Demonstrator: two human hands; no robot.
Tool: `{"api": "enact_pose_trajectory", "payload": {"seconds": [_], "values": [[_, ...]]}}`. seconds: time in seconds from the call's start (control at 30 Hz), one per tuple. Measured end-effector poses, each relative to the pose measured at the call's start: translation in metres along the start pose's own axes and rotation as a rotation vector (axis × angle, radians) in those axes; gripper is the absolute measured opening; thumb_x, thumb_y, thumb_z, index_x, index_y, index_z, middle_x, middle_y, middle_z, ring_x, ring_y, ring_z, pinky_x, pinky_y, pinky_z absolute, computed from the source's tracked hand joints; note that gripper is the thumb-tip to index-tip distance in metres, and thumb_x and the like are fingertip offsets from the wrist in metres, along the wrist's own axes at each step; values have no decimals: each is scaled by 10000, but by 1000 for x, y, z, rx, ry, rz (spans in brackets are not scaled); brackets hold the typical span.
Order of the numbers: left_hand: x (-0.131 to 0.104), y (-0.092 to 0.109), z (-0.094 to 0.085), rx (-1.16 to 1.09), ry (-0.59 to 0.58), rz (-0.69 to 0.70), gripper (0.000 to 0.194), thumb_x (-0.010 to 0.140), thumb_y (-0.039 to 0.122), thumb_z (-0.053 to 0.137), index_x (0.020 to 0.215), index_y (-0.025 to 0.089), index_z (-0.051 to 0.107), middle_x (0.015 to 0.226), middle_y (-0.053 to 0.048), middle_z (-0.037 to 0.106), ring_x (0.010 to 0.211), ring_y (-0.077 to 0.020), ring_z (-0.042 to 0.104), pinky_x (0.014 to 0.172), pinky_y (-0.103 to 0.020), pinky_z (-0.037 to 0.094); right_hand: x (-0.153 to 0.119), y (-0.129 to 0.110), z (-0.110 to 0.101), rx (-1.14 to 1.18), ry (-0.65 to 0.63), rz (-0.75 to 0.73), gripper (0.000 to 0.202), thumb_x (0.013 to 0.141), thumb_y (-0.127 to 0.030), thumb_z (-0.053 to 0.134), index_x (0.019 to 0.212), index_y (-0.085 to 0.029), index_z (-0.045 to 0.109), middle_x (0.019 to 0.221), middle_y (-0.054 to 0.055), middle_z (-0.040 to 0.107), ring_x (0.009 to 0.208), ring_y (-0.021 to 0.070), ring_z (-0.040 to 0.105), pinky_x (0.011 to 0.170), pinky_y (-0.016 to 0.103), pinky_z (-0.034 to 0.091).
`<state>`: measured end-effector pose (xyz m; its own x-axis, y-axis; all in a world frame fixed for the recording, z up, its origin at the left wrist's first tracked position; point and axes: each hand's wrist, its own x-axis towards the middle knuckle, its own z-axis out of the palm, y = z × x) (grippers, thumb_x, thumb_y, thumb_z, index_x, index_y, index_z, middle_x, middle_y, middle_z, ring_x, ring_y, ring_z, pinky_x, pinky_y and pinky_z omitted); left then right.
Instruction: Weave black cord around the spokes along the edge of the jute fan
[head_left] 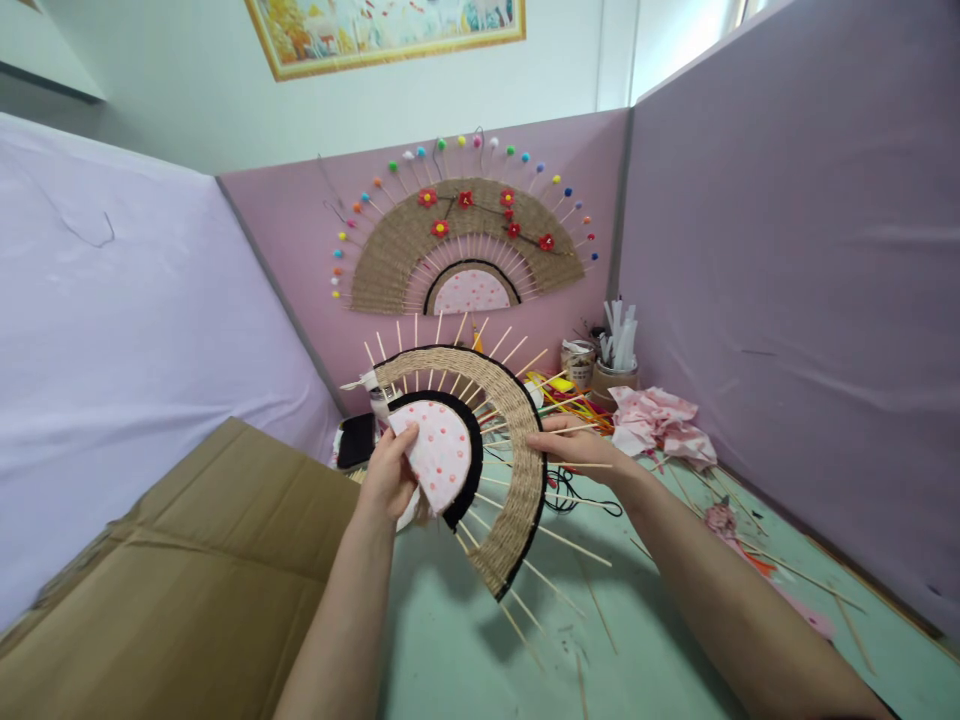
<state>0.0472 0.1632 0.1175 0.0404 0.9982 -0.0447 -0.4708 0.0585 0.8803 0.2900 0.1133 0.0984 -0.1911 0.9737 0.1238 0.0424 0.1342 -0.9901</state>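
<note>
Pale green covers the table (450,640), on which several thin sticks (802,577) lie loose at the right, near crumpled pink paper (660,420). Brown cardboard (187,570) fills the left foreground. Lavender cloth (135,300) stands as a wall on the left, a purple panel (772,250) on the right, and between them a pink board (285,250). On this board hangs a large decorated fan (382,250) with coloured balls; above, a framed picture (390,30) is on the white wall (187,90). Over the table, the woven fan (517,400) is held in the air. The left hand (390,472) grips its dotted half-circle, thumb in front; the right hand (574,448) has its fingers closed on the outer edge of the band.
</note>
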Motion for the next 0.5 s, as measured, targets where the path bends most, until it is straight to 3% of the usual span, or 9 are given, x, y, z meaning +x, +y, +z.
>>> {"api": "enact_pose_trajectory", "payload": {"seconds": [0.17, 0.3, 0.5], "values": [[-10, 7, -14, 91, -134, -219, 212, 641, 147, 686, 848, 107, 666, 755, -134, 706, 630, -249, 669, 585, -340, 542, -8, -11, -6, 87, -53, 57, 351, 606, -467, 713, 673, -125, 664, 586, -1, 565, 527, 91, 467, 487, 214, 337], [-11, 4, -15, 107, -133, -228, 175, 604, 89, 689, 779, 90, 675, 697, -130, 703, 568, -230, 659, 542, -311, 538, -11, -16, -9, 32, -84, 23, 335, 635, -461, 699, 679, -130, 676, 590, -3, 568, 530, 89, 464, 486, 208, 334], [-7, 2, -13, 91, -121, -208, 208, 631, 111, 664, 836, 77, 669, 780, -166, 710, 692, -283, 684, 589, -344, 557, -10, -11, -14, -14, -65, -59, 372, 685, -512, 655, 766, -150, 675, 599, 13, 569, 549, 115, 474, 480, 228, 348]]}}
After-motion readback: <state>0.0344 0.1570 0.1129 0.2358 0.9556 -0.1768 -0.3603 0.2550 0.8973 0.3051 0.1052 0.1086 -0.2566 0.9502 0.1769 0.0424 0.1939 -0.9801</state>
